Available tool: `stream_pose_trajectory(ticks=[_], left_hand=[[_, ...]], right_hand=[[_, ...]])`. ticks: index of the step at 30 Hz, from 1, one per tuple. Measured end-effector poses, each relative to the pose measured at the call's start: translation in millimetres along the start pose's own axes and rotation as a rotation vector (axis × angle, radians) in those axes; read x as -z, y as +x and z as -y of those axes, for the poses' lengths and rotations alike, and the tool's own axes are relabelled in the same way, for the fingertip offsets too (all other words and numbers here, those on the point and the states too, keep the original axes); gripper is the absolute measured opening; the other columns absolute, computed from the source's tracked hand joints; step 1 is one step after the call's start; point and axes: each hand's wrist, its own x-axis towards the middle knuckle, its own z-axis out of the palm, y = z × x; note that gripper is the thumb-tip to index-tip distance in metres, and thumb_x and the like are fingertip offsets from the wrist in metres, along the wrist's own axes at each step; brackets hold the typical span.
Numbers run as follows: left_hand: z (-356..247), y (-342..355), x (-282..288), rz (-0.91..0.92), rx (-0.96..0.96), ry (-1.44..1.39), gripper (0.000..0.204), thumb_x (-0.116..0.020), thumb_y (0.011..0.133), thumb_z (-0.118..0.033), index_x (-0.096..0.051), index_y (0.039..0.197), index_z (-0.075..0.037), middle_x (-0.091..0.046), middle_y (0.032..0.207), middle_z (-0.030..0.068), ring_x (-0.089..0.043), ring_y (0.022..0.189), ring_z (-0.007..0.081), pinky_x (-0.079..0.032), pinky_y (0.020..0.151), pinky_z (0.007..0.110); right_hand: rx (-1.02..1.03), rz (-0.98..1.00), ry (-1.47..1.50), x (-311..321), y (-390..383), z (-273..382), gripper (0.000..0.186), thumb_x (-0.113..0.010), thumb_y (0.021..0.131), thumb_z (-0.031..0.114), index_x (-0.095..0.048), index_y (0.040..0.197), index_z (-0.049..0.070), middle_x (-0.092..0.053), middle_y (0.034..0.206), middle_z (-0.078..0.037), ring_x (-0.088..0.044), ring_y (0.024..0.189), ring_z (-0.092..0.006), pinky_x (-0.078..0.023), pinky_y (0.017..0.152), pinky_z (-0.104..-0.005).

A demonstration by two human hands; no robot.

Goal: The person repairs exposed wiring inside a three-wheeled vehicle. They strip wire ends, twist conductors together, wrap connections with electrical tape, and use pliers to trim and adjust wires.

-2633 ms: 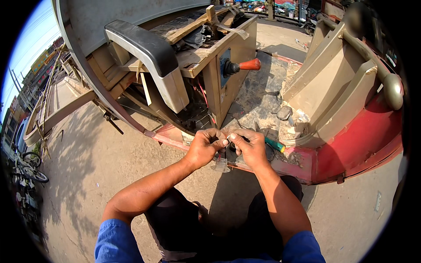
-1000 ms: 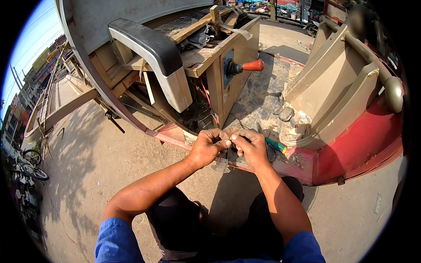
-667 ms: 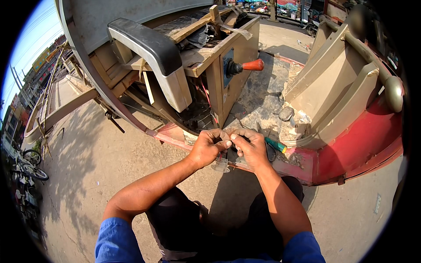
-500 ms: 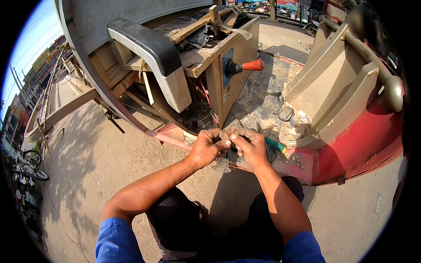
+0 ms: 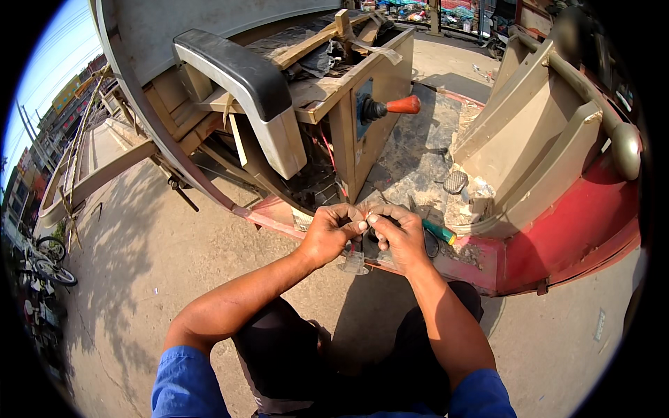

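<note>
Both my hands meet at the edge of the red vehicle's floor, fingertips nearly touching. My left hand point(image 5: 332, 233) is closed in a pinch of thumb and forefinger. Facing it, my right hand point(image 5: 399, 235) pinches in the same way. Something thin, perhaps wire ends, lies between the fingertips, too small to make out. Just below hangs a clear plastic piece point(image 5: 353, 263), with a dark thin strand above it. To the right of my right hand lies a tool with a green handle point(image 5: 439, 232), and a black loop of cable rests beside it.
A beige box point(image 5: 380, 132) bears a lever with an orange-red grip point(image 5: 403, 105). Left of it juts a black-topped armrest point(image 5: 240, 76). Beige panels and a rail point(image 5: 585, 90) rise at the right. A round mesh piece point(image 5: 455, 182) lies on the dirty floor plate.
Almost nothing differs. Both hands keep their pinch in the same place, and the view has shifted very slightly.
</note>
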Motion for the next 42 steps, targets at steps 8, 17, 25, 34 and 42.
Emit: stream_pose_trajectory(ticks=[8, 17, 25, 34, 42], left_hand=[[-4.7, 3.5, 0.8, -0.071, -0.046, -0.062, 0.009, -0.066, 0.094, -0.003, -0.064, 0.086, 0.002, -0.064, 0.075, 0.0033, -0.059, 0.068, 0.0097, -0.05, 0.063, 0.026], [-8.6, 6.0, -6.4, -0.188, -0.128, 0.0, 0.006, -0.068, 0.092, -0.002, -0.065, 0.092, 0.003, -0.065, 0.077, 0.0022, -0.056, 0.068, 0.0081, -0.048, 0.062, 0.025], [31.1, 20.1, 20.1, -0.332, 0.025, 0.232, 0.004, -0.063, 0.087, 0.002, -0.064, 0.09, 0.005, -0.064, 0.078, 0.0048, -0.057, 0.069, 0.0104, -0.047, 0.063, 0.027], [22.0, 67.8, 39.9, -0.476, 0.033, 0.802, 0.041, -0.057, 0.074, -0.004, -0.059, 0.114, 0.006, -0.064, 0.103, 0.0304, -0.062, 0.1, 0.0465, -0.049, 0.09, 0.045], [59.2, 118.9, 60.8, -0.413, 0.154, 0.773, 0.044, -0.053, 0.078, -0.005, -0.064, 0.12, -0.001, -0.059, 0.129, 0.0239, -0.048, 0.127, 0.0411, -0.041, 0.108, 0.041]], right_hand=[[-0.035, 0.205, -0.275, 3.4, -0.9, -8.1, 0.021, -0.066, 0.081, 0.007, -0.068, 0.099, -0.004, -0.069, 0.081, -0.006, -0.061, 0.069, -0.0114, -0.049, 0.061, -0.0306], [0.248, 0.005, -0.722, 11.3, 3.9, -12.6, 0.016, -0.067, 0.087, 0.012, -0.066, 0.087, -0.004, -0.058, 0.068, -0.023, -0.053, 0.058, -0.0321, -0.044, 0.059, -0.0398], [0.258, -0.243, -0.927, 37.8, 27.1, 8.3, 0.014, -0.065, 0.089, 0.01, -0.067, 0.089, -0.004, -0.064, 0.073, -0.023, -0.061, 0.066, -0.0368, -0.046, 0.066, -0.0434], [0.109, -0.345, -1.076, 66.3, 73.3, -24.4, 0.02, -0.068, 0.086, 0.021, -0.071, 0.093, 0.002, -0.067, 0.081, -0.026, -0.065, 0.083, -0.0445, -0.049, 0.073, -0.0497], [0.11, -0.384, -1.072, 77.7, 90.9, -44.9, 0.019, -0.069, 0.086, 0.022, -0.073, 0.09, 0.003, -0.067, 0.081, -0.026, -0.065, 0.082, -0.0448, -0.049, 0.073, -0.0494]])
